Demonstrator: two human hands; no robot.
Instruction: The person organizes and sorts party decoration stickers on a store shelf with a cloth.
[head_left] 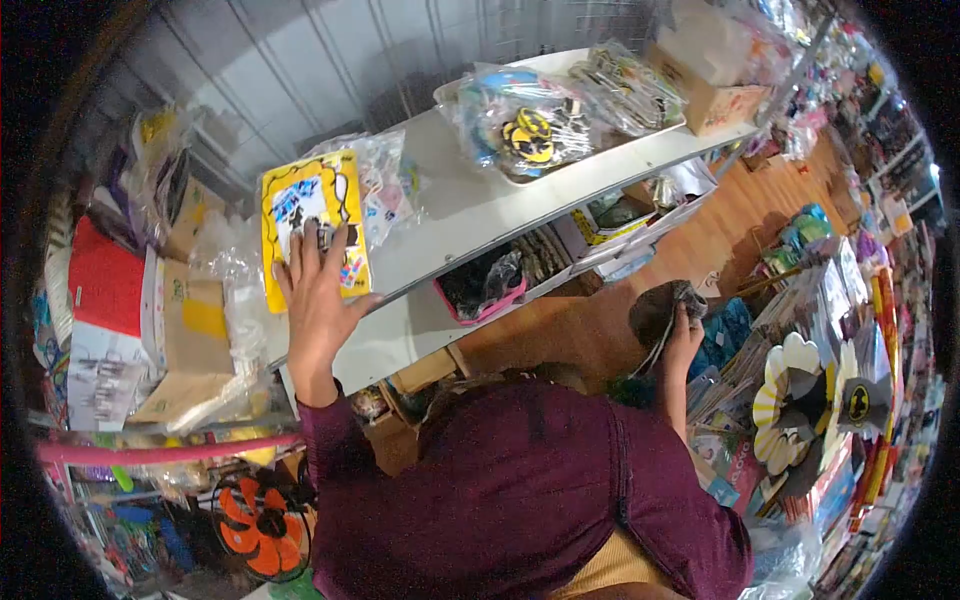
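My left hand [318, 295] lies with fingers spread on a yellow-bordered packet [355, 215] with a printed white middle. The packet rests on the left end of the grey-white shelf [440, 210]. Partly beside and behind it are clear plastic packets [388, 185] with small printed pieces. Off to the right, low over the floor, my right hand [682, 345] is closed around a dark grey cloth [662, 308], bunched at the fingers.
A white tray [580, 150] of bagged items stands farther along the shelf, near a cardboard box [715, 105]. A pink-rimmed basket [490, 312] sits on the lower shelf. Cartons [190, 345] are at left, an orange fan [262, 528] lower left. Stacked goods [740, 370] crowd the right.
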